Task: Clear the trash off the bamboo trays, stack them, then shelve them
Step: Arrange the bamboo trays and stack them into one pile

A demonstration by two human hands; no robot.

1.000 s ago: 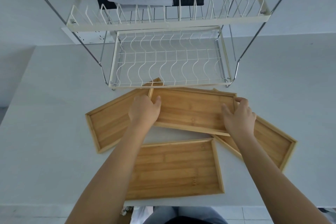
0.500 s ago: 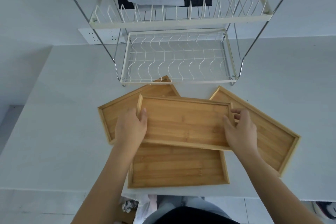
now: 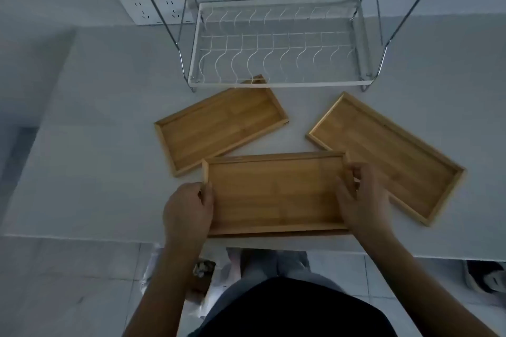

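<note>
Pale table (image 3: 95, 145) stood vs a white wall w/ a wall socket (image 3: 153, 9) at left, wire dish rack (image 3: 273, 44) at back centre, tiled floor below. L to R: left hand (image 3: 189, 210) pinched the near bamboo tray (image 3: 273, 194) at its left end, thumb inside; right hand (image 3: 361, 200) gripped its right end, fingers curled on the rim. That tray sat at the table's front edge, seemingly atop another; two more trays, left tray (image 3: 219, 128) and right tray (image 3: 388, 156), lay angled behind.
</note>
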